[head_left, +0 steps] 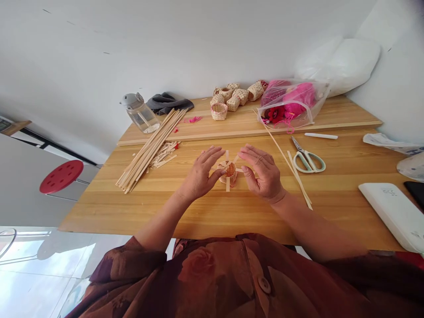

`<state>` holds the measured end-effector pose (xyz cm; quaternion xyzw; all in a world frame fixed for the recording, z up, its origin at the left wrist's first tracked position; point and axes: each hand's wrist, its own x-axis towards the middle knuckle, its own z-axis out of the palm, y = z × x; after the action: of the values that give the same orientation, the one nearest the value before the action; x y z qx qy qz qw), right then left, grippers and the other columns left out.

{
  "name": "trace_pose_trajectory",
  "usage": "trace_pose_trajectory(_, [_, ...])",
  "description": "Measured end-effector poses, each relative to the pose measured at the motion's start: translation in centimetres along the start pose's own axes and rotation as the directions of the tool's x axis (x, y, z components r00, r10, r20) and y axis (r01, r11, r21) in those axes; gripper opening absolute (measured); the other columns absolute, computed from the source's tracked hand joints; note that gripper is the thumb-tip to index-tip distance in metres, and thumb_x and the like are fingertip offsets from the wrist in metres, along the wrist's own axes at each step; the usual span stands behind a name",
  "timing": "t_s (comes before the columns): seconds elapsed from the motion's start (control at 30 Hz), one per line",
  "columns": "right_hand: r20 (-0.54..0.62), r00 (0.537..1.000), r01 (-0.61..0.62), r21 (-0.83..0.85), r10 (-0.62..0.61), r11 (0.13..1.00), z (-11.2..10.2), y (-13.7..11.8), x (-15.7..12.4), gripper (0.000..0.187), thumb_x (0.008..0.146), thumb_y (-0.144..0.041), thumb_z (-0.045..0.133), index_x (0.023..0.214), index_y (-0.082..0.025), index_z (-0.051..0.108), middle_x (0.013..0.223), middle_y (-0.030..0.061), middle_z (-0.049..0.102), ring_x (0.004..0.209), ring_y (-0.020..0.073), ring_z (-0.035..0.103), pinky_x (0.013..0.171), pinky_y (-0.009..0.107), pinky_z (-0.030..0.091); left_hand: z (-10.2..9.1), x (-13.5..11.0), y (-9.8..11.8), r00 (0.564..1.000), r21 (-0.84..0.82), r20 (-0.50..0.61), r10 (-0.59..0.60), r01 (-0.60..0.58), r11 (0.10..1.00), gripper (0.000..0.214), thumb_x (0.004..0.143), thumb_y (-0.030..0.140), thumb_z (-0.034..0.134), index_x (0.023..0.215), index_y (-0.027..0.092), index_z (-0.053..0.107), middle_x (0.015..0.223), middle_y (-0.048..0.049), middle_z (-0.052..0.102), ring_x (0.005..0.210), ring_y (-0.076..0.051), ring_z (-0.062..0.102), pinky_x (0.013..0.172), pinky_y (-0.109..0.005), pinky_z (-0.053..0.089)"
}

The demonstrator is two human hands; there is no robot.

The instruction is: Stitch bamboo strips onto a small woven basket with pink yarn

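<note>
A small woven piece [229, 171] with flat pale strips sticking out in several directions sits on the wooden table [205, 207] in front of me. My left hand [200, 174] holds its left side, thumb against the weave, fingers stretched forward. My right hand [261, 172] grips its right side with thumb and fingers curved around the strips. Both hands rest low over the table top.
A bundle of long pale strips [150, 148] lies at left beside short offcuts. Scissors [308, 159] and two loose strips [291, 170] lie at right. Small finished baskets [232, 99], a plastic bag of pink yarn [291, 104], a bottle [141, 115] and a white device [394, 214] stand around.
</note>
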<state>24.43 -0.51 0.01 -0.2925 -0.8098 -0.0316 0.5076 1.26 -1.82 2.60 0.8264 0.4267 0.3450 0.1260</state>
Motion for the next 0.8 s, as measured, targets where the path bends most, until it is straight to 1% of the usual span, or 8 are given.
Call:
trace_pose_trajectory(0.1, [0.095, 0.995, 0.014, -0.03, -0.011, 0.999, 0.3, -0.2, -0.2, 0.061, 0.094, -0.017, 0.053, 0.153, -0.024, 0.039, 0.145, 0.0119, 0.059, 0.141, 0.0287, 0.049, 0.116, 0.052, 0.039, 0.2, 1.5, 0.0, 0.993, -0.016, 0.099, 0.064, -0.062, 0.998, 0.052, 0.096, 0.042, 0.06, 0.143, 0.022, 0.051, 0.145, -0.0142, 0.057, 0.139, -0.028, 0.05, 0.119, -0.051, 0.036])
trace_pose_trajectory(0.2, [0.188, 0.98, -0.073, 0.009, 0.07, 0.997, 1.0, -0.1, -0.7, 0.067, 0.097, -0.024, 0.051, 0.159, -0.02, 0.026, 0.154, 0.0164, 0.048, 0.145, 0.0292, 0.042, 0.118, 0.053, 0.037, 1.1, 2.4, -0.8, 0.982, -0.111, 0.141, 0.123, -0.107, 0.988, 0.079, 0.085, 0.055, 0.069, 0.15, 0.02, 0.04, 0.147, -0.0188, 0.054, 0.137, -0.03, 0.053, 0.114, -0.047, 0.042])
trace_pose_trajectory(0.27, [0.242, 0.96, -0.161, 0.056, 0.143, 0.985, 1.5, 0.1, -1.3, 0.066, 0.1, -0.031, 0.048, 0.16, -0.02, 0.022, 0.157, 0.0174, 0.043, 0.146, 0.0296, 0.04, 0.118, 0.055, 0.037, 1.9, 2.5, -1.5, 0.981, -0.186, 0.149, 0.122, -0.093, 0.978, 0.097, 0.076, 0.06, 0.075, 0.154, 0.02, 0.034, 0.148, -0.0218, 0.052, 0.137, -0.033, 0.052, 0.112, -0.047, 0.044])
trace_pose_trajectory(0.37, [0.32, 0.919, -0.284, 0.137, 0.229, 0.949, 2.2, 0.4, -2.1, 0.065, 0.103, -0.041, 0.042, 0.16, -0.02, 0.021, 0.159, 0.0174, 0.039, 0.148, 0.0299, 0.037, 0.119, 0.056, 0.035, 3.1, 1.9, -2.6, 0.987, -0.336, 0.156, 0.021, 0.033, 0.941, 0.109, 0.069, 0.059, 0.082, 0.156, 0.022, 0.029, 0.145, -0.0224, 0.054, 0.131, -0.034, 0.057, 0.107, -0.045, 0.048])
trace_pose_trajectory(0.47, [0.416, 0.857, -0.422, 0.225, 0.305, 0.878, 2.6, 0.5, -2.8, 0.067, 0.104, -0.048, 0.037, 0.162, -0.02, 0.016, 0.162, 0.0162, 0.033, 0.151, 0.0287, 0.032, 0.122, 0.054, 0.031, 4.1, 0.9, -3.2, 0.987, -0.487, 0.139, -0.076, 0.135, 0.863, 0.113, 0.064, 0.055, 0.088, 0.156, 0.023, 0.03, 0.143, -0.021, 0.056, 0.125, -0.033, 0.062, 0.106, -0.043, 0.049])
trace_pose_trajectory(0.63, [0.562, 0.753, -0.605, 0.388, 0.342, 0.695, 3.0, 0.0, -3.4, 0.076, 0.103, -0.059, 0.03, 0.164, -0.026, 0.0, 0.17, 0.0087, 0.012, 0.156, 0.0267, 0.019, 0.127, 0.051, 0.022, 6.3, 0.0, -3.2, 0.994, -0.615, -0.002, -0.109, 0.084, 0.784, 0.112, 0.058, 0.05, 0.093, 0.152, 0.023, 0.037, 0.144, -0.0187, 0.052, 0.134, -0.035, 0.051, 0.113, -0.046, 0.043])
trace_pose_trajectory(0.7, [0.585, 0.738, -0.64, 0.449, 0.337, 0.623, 3.2, -0.2, -3.4, 0.077, 0.102, -0.063, 0.026, 0.163, -0.028, -0.005, 0.171, 0.0064, 0.009, 0.156, 0.0257, 0.019, 0.127, 0.049, 0.021, 7.3, 0.0, -3.2, 0.984, -0.666, -0.052, -0.169, 0.092, 0.74, 0.114, 0.054, 0.051, 0.094, 0.15, 0.023, 0.039, 0.14, -0.0182, 0.052, 0.128, -0.034, 0.056, 0.109, -0.045, 0.046])
trace_pose_trajectory(0.8, [0.584, 0.738, -0.659, 0.514, 0.338, 0.549, 3.3, -0.5, -3.3, 0.081, 0.098, -0.07, 0.021, 0.163, -0.028, -0.006, 0.171, 0.0054, 0.008, 0.156, 0.025, 0.017, 0.128, 0.047, 0.018, 8.4, 0.1, -3.3, 0.959, -0.749, -0.08, -0.273, 0.123, 0.651, 0.119, 0.05, 0.05, 0.096, 0.15, 0.023, 0.036, 0.132, -0.0155, 0.056, 0.119, -0.029, 0.06, 0.104, -0.042, 0.049])
